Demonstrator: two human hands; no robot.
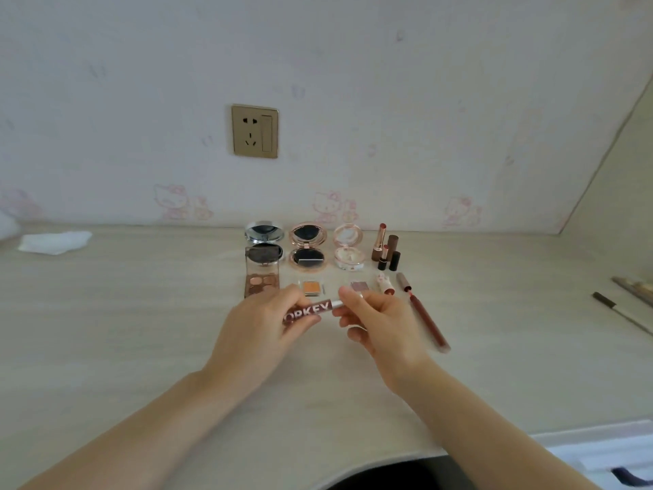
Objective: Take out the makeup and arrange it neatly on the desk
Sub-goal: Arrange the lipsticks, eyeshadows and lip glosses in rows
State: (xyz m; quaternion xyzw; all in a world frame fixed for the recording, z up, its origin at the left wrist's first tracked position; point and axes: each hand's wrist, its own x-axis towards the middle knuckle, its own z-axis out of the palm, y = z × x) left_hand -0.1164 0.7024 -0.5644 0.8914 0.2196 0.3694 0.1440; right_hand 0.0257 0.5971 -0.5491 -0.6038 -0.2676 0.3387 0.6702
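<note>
1. Hands: the left hand (pixel 263 321) and right hand (pixel 376 318) both grip a dark red lettered lip-gloss tube (pixel 311 310), probably to uncap it.
2. Tube hangs above the pale wooden table (pixel 141 330), mid-table, just before the rows of opened compacts (pixel 307 246) at the back edge.

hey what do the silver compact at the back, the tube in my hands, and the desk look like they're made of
Silver compact: mirror-bright chrome finish, metal or metallized plastic; its lid throws sharp reflections.

Tube, held by the left hand and right hand: glossy clear plastic by the look, dark red colour inside, white printed letters, silvery neck.

Desk: pale matte wood-grain surface, probably laminate; faint streaks, no shine.
</note>
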